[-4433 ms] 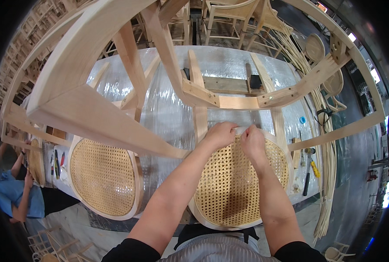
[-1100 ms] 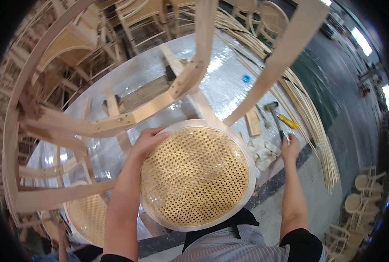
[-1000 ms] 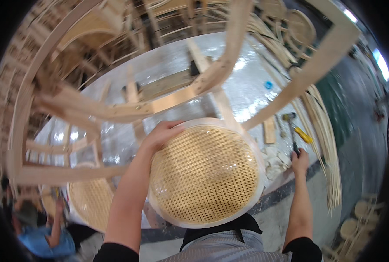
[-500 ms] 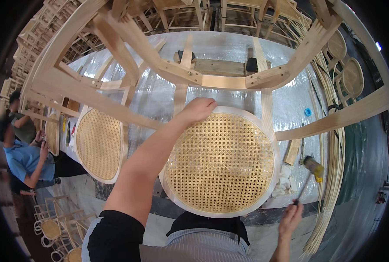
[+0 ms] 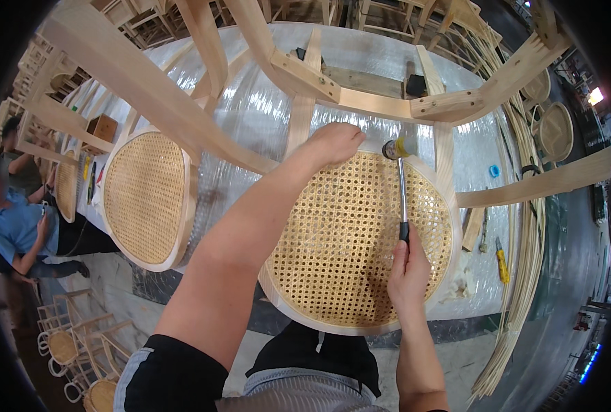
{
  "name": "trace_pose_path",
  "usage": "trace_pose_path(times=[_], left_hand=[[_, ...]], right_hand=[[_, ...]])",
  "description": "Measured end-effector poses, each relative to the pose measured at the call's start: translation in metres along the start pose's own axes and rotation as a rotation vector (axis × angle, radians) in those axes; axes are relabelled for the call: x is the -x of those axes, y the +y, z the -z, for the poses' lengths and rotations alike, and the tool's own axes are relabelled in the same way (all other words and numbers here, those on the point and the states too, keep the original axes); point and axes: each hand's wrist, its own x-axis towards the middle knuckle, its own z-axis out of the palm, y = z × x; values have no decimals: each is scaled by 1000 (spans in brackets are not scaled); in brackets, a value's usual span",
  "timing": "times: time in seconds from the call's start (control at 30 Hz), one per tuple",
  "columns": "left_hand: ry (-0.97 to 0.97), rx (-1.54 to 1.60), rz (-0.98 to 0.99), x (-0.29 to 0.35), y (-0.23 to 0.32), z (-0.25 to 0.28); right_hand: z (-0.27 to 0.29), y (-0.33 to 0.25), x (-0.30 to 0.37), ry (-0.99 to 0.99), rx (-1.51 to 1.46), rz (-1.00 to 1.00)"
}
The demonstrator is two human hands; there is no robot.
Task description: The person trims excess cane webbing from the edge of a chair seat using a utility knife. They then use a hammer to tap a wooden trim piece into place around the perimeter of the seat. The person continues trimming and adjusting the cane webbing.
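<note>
A round woven-cane chair seat [image 5: 347, 275] with a pale wooden rim lies in front of me, within a bare wooden chair frame [image 5: 374, 101]. My left hand [image 5: 336, 143] is closed at the seat's far rim; whatever its fingers hold is hidden. My right hand [image 5: 408, 271] grips the black handle of a mallet [image 5: 403, 192] with a metal shaft. The mallet's dark and yellowish head is over the far right of the rim, right of my left hand. I cannot tell whether it touches the wood.
A second cane seat [image 5: 144, 199] stands at the left, near a wooden box [image 5: 101, 132]. Film covers the table [image 5: 250, 117]. To the right lie a yellow-handled tool [image 5: 502, 261], a blue ring [image 5: 494, 171] and long cane strips [image 5: 525, 288]. A co-worker in a blue shirt [image 5: 20, 230] is at far left.
My right hand has swung the mallet from beside the seat, at lower right, up and left over the far rim. My left hand stays at the rim. The view has shifted slightly.
</note>
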Motion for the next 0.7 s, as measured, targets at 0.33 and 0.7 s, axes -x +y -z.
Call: trace_pose_path(times=[0.33,0.7], left_hand=[[-13,18,26,-2,-2,-1],[-40,29,43,-4,-2,0]], right_hand=[[-9,-6,-12,-5,79,-10],[-11,-11,-12,11,112,37]])
